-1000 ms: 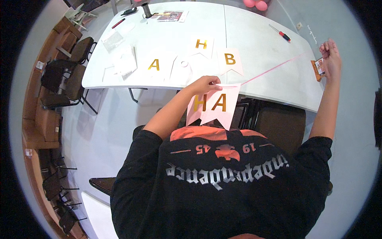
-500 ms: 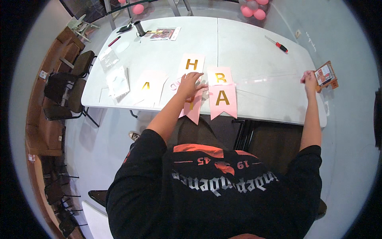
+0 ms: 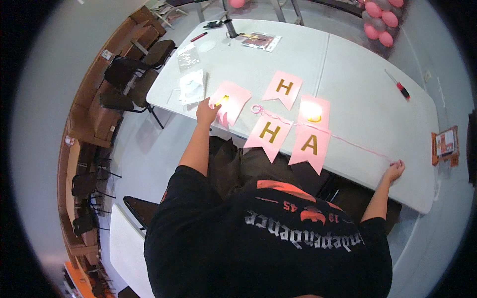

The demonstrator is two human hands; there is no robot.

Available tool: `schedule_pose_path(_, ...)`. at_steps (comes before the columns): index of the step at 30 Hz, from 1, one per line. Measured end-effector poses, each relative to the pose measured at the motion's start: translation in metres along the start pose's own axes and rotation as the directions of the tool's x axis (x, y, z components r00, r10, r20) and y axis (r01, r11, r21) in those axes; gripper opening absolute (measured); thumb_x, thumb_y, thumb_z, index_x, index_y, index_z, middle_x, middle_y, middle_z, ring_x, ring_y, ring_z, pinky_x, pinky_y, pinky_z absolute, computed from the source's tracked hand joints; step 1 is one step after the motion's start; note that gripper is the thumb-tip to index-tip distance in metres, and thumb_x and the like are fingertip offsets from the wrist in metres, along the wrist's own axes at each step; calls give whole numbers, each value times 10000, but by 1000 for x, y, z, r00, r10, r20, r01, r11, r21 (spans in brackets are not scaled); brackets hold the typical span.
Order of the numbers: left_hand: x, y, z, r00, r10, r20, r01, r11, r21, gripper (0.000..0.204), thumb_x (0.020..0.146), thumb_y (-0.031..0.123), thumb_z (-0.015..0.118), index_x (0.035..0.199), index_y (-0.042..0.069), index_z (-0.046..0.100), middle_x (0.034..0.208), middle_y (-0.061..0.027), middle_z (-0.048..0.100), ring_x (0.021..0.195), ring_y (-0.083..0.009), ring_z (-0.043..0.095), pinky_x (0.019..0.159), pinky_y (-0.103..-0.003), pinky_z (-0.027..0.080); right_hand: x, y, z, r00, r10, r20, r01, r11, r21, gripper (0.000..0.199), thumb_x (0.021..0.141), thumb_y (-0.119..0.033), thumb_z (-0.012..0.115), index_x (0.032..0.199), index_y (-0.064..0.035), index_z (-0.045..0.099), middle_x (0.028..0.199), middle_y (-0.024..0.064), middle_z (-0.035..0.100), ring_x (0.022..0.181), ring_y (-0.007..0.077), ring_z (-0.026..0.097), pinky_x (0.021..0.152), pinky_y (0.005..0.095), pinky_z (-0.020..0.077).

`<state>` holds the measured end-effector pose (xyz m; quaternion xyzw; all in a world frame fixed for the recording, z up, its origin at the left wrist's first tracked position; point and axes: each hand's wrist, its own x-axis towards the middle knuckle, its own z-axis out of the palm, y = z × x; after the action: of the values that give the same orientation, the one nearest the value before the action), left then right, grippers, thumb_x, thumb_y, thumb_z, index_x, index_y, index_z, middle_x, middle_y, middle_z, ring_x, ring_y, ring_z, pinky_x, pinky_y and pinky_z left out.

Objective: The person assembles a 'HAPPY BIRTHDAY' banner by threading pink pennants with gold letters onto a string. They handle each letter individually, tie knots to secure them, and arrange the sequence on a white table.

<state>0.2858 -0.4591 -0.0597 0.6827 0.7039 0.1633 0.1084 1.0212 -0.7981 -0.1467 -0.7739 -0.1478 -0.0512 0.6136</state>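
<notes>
My left hand (image 3: 206,112) rests at the left edge of a stack of pink pennants (image 3: 237,97) with gold letters, its thumb and fingers apart. My right hand (image 3: 395,171), near the table's front right edge, is closed on the end of a pink ribbon (image 3: 360,145). That ribbon stretches left across two pennants at the front, a left one (image 3: 280,130) and a right one (image 3: 298,155), and ends in a loose coil (image 3: 257,110). Behind them lie two more pennants, one flat (image 3: 294,88) and one shining with glare (image 3: 318,107); the front right one overlaps the latter.
On the white table (image 3: 357,89) are a clear plastic packet (image 3: 193,87), a red pen (image 3: 198,37), a dark cylindrical cup (image 3: 230,29), a printed package (image 3: 263,41) and a red-handled screwdriver (image 3: 402,90). A wooden stand (image 3: 445,144) stands at the right edge. Chairs (image 3: 124,74) line the left.
My left hand has moved left from the middle pennants to the stack. My right hand has come nearer the front edge, away from the wooden stand. The view has shifted, uncovering the front left pennant.
</notes>
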Motion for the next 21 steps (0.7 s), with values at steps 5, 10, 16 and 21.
schedule_pose_path(5, 16, -6, -1, 953, -114, 282, 21, 950, 312, 1105, 433, 637, 776, 1277, 13, 429, 1298, -232, 417, 1197, -340, 428, 983, -445, 375, -11, -19, 2, 999, -37, -38, 32, 991, -128, 153, 917, -111, 435, 999, -20, 527, 681, 48, 544, 595, 139, 515, 582, 265, 435)
schedule_pose_path(10, 0, -23, 1, 974, -205, 96, 211, 976, -57, 1173, 354, 421, 899, 1310, 19, 350, 1282, -219, 442, 1097, -343, 518, 922, -396, 435, -13, -21, -1, 998, -36, -47, 32, 996, -87, 157, 920, -129, 441, 983, -18, 531, 672, 57, 558, 591, 146, 525, 583, 273, 437)
schedule_pose_path(16, 10, -52, -16, 988, -94, 122, 134, 913, -384, 699, 608, 325, 808, 1145, -1, 502, 970, -108, 608, 885, -232, 601, 767, -326, 502, -40, -31, 8, 986, -44, -161, 18, 988, -156, 156, 916, -126, 452, 987, -10, 529, 650, 49, 551, 592, 140, 526, 582, 271, 439)
schedule_pose_path(21, 62, 3, -52, 977, -49, 206, 210, 360, -909, 254, 859, 121, 597, 1052, -36, 549, 946, -61, 593, 824, -134, 597, 717, -250, 528, -84, -47, 26, 995, -44, -86, 36, 995, -91, 169, 903, -129, 461, 1004, -14, 532, 650, 50, 569, 599, 157, 542, 611, 280, 449)
